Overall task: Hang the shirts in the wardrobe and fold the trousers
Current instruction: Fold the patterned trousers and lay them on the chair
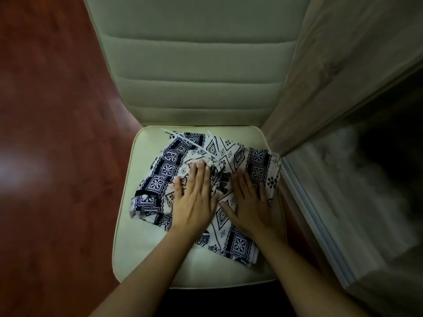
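Note:
A pair of white trousers with a dark blue geometric print [256, 165] lies folded into a rough bundle on the cream seat of a chair [146, 252]. White drawstrings stick out at the bundle's far edge. My left hand [194, 200] lies flat on the middle of the cloth, fingers together and pointing away from me. My right hand [249, 202] lies flat beside it on the right half, fingers slightly spread. Both palms press down on the fabric; neither grips it.
The chair's padded backrest [196, 60] rises behind the seat. Red-brown wooden floor [50, 133] lies to the left. A light wood-grain wardrobe panel [338, 65] stands close on the right, with a white rail [315, 216] and a dark interior beyond it.

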Demonstrator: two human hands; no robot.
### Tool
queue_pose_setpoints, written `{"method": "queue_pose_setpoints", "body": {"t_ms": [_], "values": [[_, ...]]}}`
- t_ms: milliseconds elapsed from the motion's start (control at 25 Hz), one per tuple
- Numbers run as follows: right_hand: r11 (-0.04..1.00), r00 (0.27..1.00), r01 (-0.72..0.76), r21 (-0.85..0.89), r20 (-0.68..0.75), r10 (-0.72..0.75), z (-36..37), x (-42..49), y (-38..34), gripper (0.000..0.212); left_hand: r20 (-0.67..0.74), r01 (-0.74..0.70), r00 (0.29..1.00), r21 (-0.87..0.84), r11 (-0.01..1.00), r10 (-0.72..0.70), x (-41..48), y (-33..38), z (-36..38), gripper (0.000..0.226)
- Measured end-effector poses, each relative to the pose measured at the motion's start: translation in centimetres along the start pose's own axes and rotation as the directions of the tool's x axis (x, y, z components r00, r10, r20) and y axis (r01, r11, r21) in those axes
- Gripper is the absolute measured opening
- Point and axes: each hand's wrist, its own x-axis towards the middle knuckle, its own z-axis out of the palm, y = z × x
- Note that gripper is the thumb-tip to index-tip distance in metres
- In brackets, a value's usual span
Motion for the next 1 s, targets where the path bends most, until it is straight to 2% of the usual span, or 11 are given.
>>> {"method": "queue_pose_setpoints", "body": {"t_ms": [80, 280, 440, 520, 600, 680, 760, 800, 840, 920, 1000], "values": [[1.000, 0.998, -0.003, 0.013, -0.062, 0.004, 0.6, -0.1, 0.0, 0.079, 0.004, 0.003, 1.000, 0.034, 0.999, -0.003, 0.2, -0.2, 1.0, 0.062], [0.999, 0.996, 0.042, 0.025, -0.083, -0.040, 0.6, 0.0, 0.3, 0.083, -0.017, 0.195, 0.980, -0.049, 0.979, -0.197, 1.2, 0.1, 1.6, 0.063], [0.998, 0.999, 0.044, 0.055, -0.018, -0.043, 0.0, -0.2, 0.1, 0.085, 0.052, 0.144, 0.989, -0.081, 0.986, -0.140, 1.0, -0.2, -0.3, 0.067], [0.995, 0.998, 0.054, 0.085, -0.014, -0.053, -0.7, -0.2, 0.5, 0.083, -0.008, 0.139, 0.990, -0.135, 0.981, -0.142, 1.1, -1.6, -2.4, 0.070], [0.998, 0.997, 0.038, 0.047, -0.071, -0.035, -1.6, -0.1, 1.4, 0.078, -0.128, 0.233, 0.959, -0.151, 0.961, -0.253, 1.7, -4.3, -4.3, 0.073], [1.000, 0.998, 0.008, 0.002, -0.057, -0.008, -2.1, 0.1, 2.5, 0.077, -0.073, 0.370, 0.921, -0.136, 0.919, -0.382, 2.5, -7.4, -5.0, 0.087], [1.000, 1.000, -0.002, -0.005, 0.005, 0.002, -2.1, 0.0, 3.0, 0.076, 0.054, 0.445, 0.895, -0.151, 0.883, -0.442, 3.4, -8.9, -5.1, 0.103], [1.000, 1.000, -0.004, -0.006, 0.030, 0.004, -1.9, -0.2, 3.0, 0.076, 0.096, 0.463, 0.887, -0.176, 0.869, -0.453, 3.8, -9.0, -5.1, 0.104], [1.000, 0.999, -0.019, 0.000, 0.045, 0.019, -1.8, -0.5, 2.6, 0.077, 0.118, 0.481, 0.877, -0.197, 0.854, -0.466, 4.1, -9.0, -5.2, 0.097], [0.995, 0.994, -0.082, 0.055, 0.075, 0.077, -1.6, -1.1, 1.9, 0.079, 0.164, 0.495, 0.868, -0.232, 0.837, -0.468, 4.7, -8.9, -6.2, 0.065], [0.975, 0.985, -0.154, 0.161, 0.105, 0.138, -1.8, -1.4, 0.8, 0.087, 0.191, 0.451, 0.892, -0.280, 0.848, -0.411, 5.3, -8.8, -7.8, 0.043]]}}
